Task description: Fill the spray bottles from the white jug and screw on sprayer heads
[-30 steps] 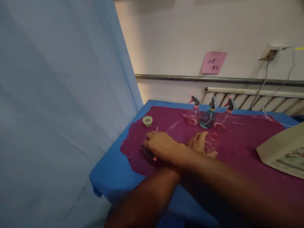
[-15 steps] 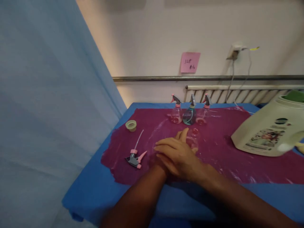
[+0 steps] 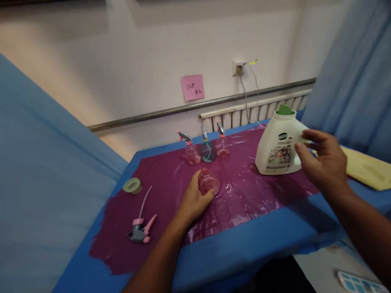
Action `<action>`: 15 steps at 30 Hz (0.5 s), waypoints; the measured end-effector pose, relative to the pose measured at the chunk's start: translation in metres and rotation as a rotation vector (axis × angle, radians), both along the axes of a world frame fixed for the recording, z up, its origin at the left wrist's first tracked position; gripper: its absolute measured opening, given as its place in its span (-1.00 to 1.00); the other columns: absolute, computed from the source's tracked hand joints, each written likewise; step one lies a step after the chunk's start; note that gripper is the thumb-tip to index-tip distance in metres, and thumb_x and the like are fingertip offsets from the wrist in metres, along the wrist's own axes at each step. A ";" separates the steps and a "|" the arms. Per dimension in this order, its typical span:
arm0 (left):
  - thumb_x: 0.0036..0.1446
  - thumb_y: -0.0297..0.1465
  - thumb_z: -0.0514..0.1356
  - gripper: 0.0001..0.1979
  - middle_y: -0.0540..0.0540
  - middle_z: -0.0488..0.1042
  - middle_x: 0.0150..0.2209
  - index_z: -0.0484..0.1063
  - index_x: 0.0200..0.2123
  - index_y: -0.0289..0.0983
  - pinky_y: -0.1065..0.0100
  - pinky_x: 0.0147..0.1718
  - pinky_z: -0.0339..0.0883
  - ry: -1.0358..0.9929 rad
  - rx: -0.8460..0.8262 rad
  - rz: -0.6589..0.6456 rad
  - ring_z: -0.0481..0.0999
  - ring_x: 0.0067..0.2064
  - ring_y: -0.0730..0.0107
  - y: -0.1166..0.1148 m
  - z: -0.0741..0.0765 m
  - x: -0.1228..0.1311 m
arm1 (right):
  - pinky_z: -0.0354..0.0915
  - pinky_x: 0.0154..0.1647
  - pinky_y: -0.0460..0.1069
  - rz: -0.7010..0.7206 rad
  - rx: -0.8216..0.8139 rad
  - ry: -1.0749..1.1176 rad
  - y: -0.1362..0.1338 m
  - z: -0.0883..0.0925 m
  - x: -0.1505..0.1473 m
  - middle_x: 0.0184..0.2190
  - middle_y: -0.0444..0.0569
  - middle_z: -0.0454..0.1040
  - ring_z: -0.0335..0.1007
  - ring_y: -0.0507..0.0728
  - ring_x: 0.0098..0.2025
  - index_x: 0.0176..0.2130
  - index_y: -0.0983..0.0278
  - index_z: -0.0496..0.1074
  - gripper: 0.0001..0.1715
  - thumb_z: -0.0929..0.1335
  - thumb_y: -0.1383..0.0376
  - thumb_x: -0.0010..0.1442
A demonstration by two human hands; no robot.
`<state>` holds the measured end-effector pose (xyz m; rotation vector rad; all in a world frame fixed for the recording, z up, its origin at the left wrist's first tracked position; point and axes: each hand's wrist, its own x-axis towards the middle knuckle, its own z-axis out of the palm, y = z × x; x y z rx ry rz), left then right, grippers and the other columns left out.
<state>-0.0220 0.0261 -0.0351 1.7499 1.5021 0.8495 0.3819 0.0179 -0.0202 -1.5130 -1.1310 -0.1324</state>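
Note:
My left hand [image 3: 195, 198] is wrapped round a clear pink bottle [image 3: 209, 184] with an uncapped neck, standing on the purple plastic sheet [image 3: 241, 199]. My right hand [image 3: 326, 160] is at the handle side of a big white jug [image 3: 279, 142], thumb and fingers apart; whether the fingertips touch it I cannot tell. A green spout [image 3: 285, 110] shows in the jug's mouth. To the left lies a grey and pink spray head [image 3: 140, 232] with its tube, and beyond it a pale green cap [image 3: 132, 186].
Three spray bottles stand at the back: a pink one [image 3: 192, 154], a teal one [image 3: 208, 150] and another pink one [image 3: 222, 146]. A yellow cloth-like item [image 3: 368, 167] lies at the right. Blue curtains [image 3: 39, 171] hang at both sides. A cord runs from the wall socket [image 3: 238, 68].
My right hand has left my left hand and moved right to the jug. The left hand keeps hold of the pink bottle. The view has swung right; the jug now appears upright.

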 end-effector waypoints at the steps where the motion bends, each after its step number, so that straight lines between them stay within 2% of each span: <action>1: 0.23 -0.32 0.46 -0.06 -0.30 0.45 0.54 0.20 0.60 -0.18 -0.14 0.53 0.34 0.005 -0.007 0.008 0.52 0.50 -0.16 0.000 -0.001 0.000 | 0.57 -0.04 0.19 -0.021 -0.018 0.031 0.005 -0.002 0.012 0.29 0.24 0.67 0.71 0.35 0.12 0.41 0.16 0.51 -0.25 0.54 0.07 0.33; 3: 0.21 -0.31 0.48 -0.05 -0.32 0.48 0.51 0.21 0.59 -0.19 -0.14 0.51 0.38 0.001 -0.006 0.012 0.55 0.47 -0.16 0.002 -0.005 -0.001 | 0.54 0.00 0.21 -0.054 -0.057 0.058 0.015 -0.007 0.031 0.38 0.33 0.59 0.67 0.40 0.21 0.47 0.21 0.46 -0.10 0.57 0.09 0.25; 6: 0.20 -0.29 0.50 -0.06 -0.33 0.50 0.48 0.23 0.56 -0.19 -0.13 0.50 0.40 -0.070 0.014 -0.020 0.57 0.46 -0.14 0.006 -0.010 -0.003 | 0.48 0.24 0.24 -0.037 -0.087 0.094 0.030 -0.017 0.050 0.44 0.38 0.52 0.59 0.40 0.33 0.47 0.25 0.43 -0.07 0.57 0.14 0.22; 8: 0.20 -0.28 0.51 -0.07 -0.33 0.49 0.49 0.24 0.55 -0.20 -0.12 0.52 0.36 -0.104 0.025 -0.034 0.54 0.49 -0.12 0.008 -0.012 -0.004 | 0.44 0.34 0.20 0.090 -0.059 0.173 0.039 -0.022 0.058 0.44 0.38 0.52 0.57 0.33 0.37 0.48 0.25 0.39 -0.08 0.55 0.22 0.21; 11: 0.20 -0.25 0.52 -0.08 -0.34 0.51 0.46 0.26 0.54 -0.21 -0.15 0.53 0.34 -0.092 0.002 -0.030 0.54 0.48 -0.13 0.007 -0.009 -0.005 | 0.45 0.29 0.13 0.277 -0.085 0.306 0.048 -0.024 0.064 0.37 0.34 0.59 0.63 0.25 0.25 0.46 0.24 0.37 -0.08 0.51 0.35 0.17; 13: 0.18 -0.25 0.54 -0.06 -0.35 0.53 0.45 0.26 0.53 -0.22 -0.16 0.52 0.36 -0.113 -0.022 -0.041 0.56 0.46 -0.14 0.006 -0.005 -0.004 | 0.48 0.16 0.11 0.279 -0.190 0.341 0.051 -0.022 0.065 0.25 0.27 0.67 0.66 0.22 0.10 0.38 0.23 0.46 -0.22 0.50 0.36 0.20; 15: 0.14 -0.26 0.56 -0.04 -0.34 0.53 0.45 0.27 0.52 -0.21 -0.15 0.52 0.37 -0.143 -0.035 -0.040 0.56 0.47 -0.14 0.006 -0.001 -0.003 | 0.46 0.04 0.13 0.224 -0.289 0.345 0.051 -0.019 0.065 0.09 0.23 0.72 0.62 0.22 -0.05 0.20 0.26 0.57 -0.50 0.49 0.31 0.28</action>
